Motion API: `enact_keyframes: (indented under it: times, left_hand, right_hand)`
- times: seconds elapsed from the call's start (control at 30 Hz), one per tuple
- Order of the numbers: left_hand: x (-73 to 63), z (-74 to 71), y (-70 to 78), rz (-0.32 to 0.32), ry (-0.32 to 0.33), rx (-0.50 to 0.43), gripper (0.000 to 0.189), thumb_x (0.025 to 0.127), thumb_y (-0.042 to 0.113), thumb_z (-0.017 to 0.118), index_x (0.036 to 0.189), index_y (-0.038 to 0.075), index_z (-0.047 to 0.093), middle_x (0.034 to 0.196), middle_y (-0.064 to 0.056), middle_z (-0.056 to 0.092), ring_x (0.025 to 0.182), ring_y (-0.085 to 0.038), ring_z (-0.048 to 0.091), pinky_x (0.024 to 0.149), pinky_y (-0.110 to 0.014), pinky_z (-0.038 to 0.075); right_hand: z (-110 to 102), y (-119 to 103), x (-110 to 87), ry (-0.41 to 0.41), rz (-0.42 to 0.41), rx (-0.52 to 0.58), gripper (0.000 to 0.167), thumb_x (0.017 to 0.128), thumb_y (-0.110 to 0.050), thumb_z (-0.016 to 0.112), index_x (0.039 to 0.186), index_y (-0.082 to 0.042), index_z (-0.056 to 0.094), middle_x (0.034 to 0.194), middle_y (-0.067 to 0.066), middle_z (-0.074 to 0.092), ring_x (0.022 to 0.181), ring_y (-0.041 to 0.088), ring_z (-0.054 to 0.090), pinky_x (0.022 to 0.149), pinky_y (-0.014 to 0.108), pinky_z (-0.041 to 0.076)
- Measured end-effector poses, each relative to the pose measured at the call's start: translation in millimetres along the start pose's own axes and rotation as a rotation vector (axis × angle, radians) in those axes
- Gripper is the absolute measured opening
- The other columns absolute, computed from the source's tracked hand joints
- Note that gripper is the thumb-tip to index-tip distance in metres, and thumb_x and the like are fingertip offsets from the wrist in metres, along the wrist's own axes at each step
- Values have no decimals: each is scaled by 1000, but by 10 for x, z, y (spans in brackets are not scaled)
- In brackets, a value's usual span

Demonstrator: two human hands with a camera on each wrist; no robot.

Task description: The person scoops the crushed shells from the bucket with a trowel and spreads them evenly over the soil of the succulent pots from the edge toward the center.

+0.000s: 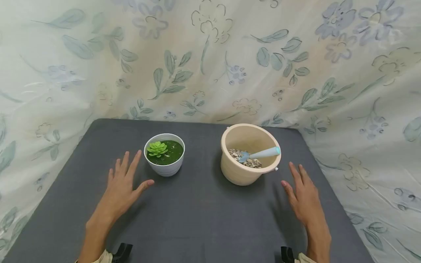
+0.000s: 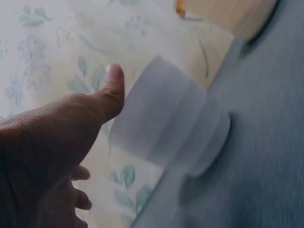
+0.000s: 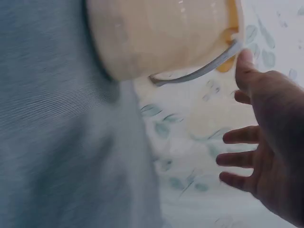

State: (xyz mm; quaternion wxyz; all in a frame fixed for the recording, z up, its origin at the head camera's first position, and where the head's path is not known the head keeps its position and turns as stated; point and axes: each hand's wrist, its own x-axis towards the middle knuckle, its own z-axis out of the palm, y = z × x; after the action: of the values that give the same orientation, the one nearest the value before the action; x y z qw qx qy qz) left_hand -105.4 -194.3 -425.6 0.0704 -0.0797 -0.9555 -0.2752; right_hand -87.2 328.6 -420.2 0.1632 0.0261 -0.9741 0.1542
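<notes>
A white pot [image 1: 166, 170] with a green succulent [image 1: 157, 148] and dark green filling stands left of the table's middle. My left hand [image 1: 120, 191] hovers to its left, fingers spread and nothing held; the left wrist view shows the pot's ribbed side [image 2: 166, 118] beyond the thumb. To the right stands a cream bucket [image 1: 241, 175] holding pebbly, mottled bits [image 1: 252, 163]. A small light-blue trowel [image 1: 264, 152] leans inside it, its handle on the rim. My right hand [image 1: 304, 199] is right of the bucket, fingers extended and holding nothing. The right wrist view shows the bucket's grey handle [image 3: 199, 71].
A dark grey cloth [image 1: 197, 219] covers the table. Behind it and at both sides hangs a pale floral curtain [image 1: 210, 62]. The pot and the bucket stand apart, with a strip of cloth between them. Black straps [image 1: 122, 252] sit at the wrists.
</notes>
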Motion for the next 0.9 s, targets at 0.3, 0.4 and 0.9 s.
enact_keyframes:
  times: [0.3,0.4,0.9]
  left_hand:
    - [293,75,520,181,90,-23,90,98,50,70,169,26,21,175,-25,11,160,-54,10,123,-78,14]
    - [419,125,725,250,69,-22,89,97,49,71,169,30,22,176,-21,13,161,-52,13,124,-76,15]
    - [957,696,1597,470,-97,-111,78,103,53,61,167,19,30,173,-22,22,161,-41,27,131,-58,25]
  right_hand:
    - [-270,-234,483,202,-218,34,60,103,-23,67,157,-9,47,154,33,48,137,58,48,105,79,38]
    - [-316,-347,653,200,-343,4,57,96,-15,76,148,-2,57,144,31,58,130,54,55,101,73,44]
    - [-297,-750,1102,-277,-351,-196,43,89,-23,84,127,-6,72,124,13,72,110,35,68,92,57,51]
